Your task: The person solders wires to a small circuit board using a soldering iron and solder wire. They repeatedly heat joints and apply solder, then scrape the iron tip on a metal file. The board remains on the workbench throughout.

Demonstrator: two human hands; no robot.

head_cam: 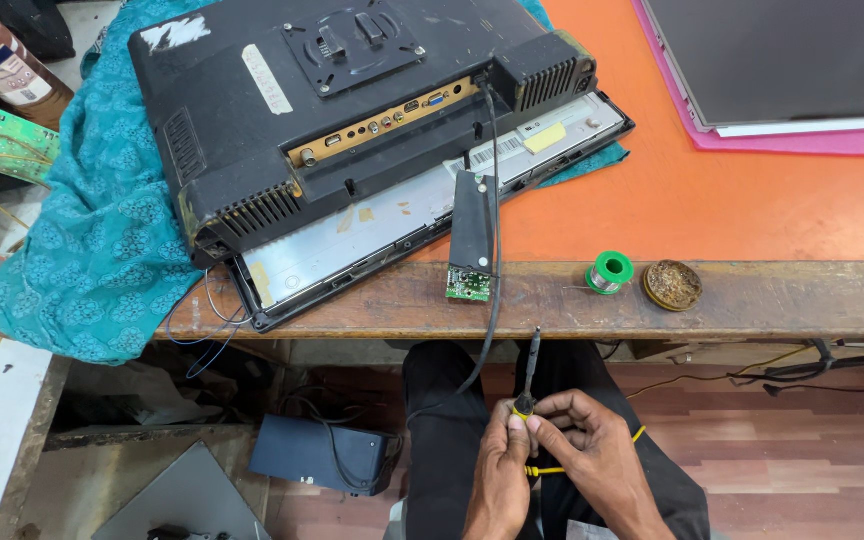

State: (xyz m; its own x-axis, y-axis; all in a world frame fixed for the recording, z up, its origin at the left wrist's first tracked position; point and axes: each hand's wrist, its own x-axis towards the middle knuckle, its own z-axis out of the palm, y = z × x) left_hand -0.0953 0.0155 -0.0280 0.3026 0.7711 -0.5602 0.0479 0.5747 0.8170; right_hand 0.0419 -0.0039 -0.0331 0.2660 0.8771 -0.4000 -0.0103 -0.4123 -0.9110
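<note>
Over my lap, both hands meet on a thin black tool [530,365] whose shaft points up toward the table edge. My left hand [499,478] pinches its lower end with fingertips. My right hand [592,455] grips the same end from the right, and a yellow cord [544,469] runs under its fingers. A black cable [493,300] hangs from the monitor down past my left hand. The black monitor [352,110] lies face down on the wooden bench, its back cover lifted. A small green circuit board [469,283] sticks out of a black strip at the bench edge.
A green solder spool [610,271] and a round brass tip-cleaner tin [672,285] sit on the wooden bench edge [752,300]. A teal cloth [92,230] drapes left. A flat panel [782,60] lies on pink sheet at top right. A dark box [327,455] rests on the floor.
</note>
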